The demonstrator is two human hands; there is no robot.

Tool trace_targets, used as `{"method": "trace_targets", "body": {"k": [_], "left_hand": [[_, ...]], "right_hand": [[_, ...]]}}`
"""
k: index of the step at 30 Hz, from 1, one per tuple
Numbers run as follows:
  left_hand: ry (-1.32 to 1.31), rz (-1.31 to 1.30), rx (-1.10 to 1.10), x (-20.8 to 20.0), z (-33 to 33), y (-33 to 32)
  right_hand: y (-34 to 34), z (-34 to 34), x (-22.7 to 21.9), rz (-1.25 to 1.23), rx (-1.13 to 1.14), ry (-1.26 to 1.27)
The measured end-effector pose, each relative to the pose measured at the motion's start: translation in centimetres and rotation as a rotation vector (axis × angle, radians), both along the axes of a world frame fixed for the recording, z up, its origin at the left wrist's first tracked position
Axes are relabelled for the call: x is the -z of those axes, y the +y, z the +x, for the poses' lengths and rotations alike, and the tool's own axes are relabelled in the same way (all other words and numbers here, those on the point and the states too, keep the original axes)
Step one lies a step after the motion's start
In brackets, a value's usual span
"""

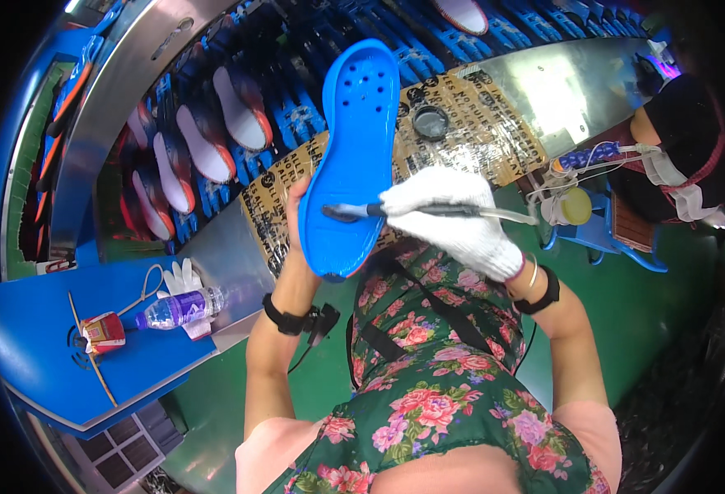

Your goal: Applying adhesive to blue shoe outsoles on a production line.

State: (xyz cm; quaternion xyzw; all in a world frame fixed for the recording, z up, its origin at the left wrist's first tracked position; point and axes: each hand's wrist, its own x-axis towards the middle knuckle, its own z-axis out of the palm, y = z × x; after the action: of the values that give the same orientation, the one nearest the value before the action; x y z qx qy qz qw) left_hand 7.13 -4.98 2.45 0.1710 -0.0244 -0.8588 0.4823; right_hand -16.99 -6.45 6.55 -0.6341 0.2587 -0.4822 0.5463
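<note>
My bare left hand grips a bright blue shoe sole by its left edge, with most of the fingers hidden behind it. The sole stands toe end away from me, its inner face toward me, and small round holes dot the toe part. In a white knit glove, my right hand closes round the dark handle of a brush. Its bristles touch the heel half of the sole, where the surface looks wet and shiny. Beyond the glove, a small round dark pot sits on the taped cardboard.
Behind, racks hold several shoe uppers with pale bottoms. On the blue side table at left lie a water bottle, a white glove and a red box. Another person sits at right, near a blue stool.
</note>
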Motion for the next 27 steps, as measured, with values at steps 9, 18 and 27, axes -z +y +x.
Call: {"method": "trace_targets", "body": {"k": [9, 18, 27], "left_hand": [[0.14, -0.141, 0.137, 0.5, -2.6, 1.3], [0.032, -0.173, -0.042, 0.9, 1.2, 2.0], [0.126, -0.805, -0.041, -12.2, 4.8, 2.6]], "right_hand": [[-7.2, -1.8, -1.2, -0.849, 0.459, 0.317], [3.6, -0.1, -1.3, 0.173, -0.318, -0.078], [0.8, -2.9, -0.1, 0.581, 0.071, -0.568]]}}
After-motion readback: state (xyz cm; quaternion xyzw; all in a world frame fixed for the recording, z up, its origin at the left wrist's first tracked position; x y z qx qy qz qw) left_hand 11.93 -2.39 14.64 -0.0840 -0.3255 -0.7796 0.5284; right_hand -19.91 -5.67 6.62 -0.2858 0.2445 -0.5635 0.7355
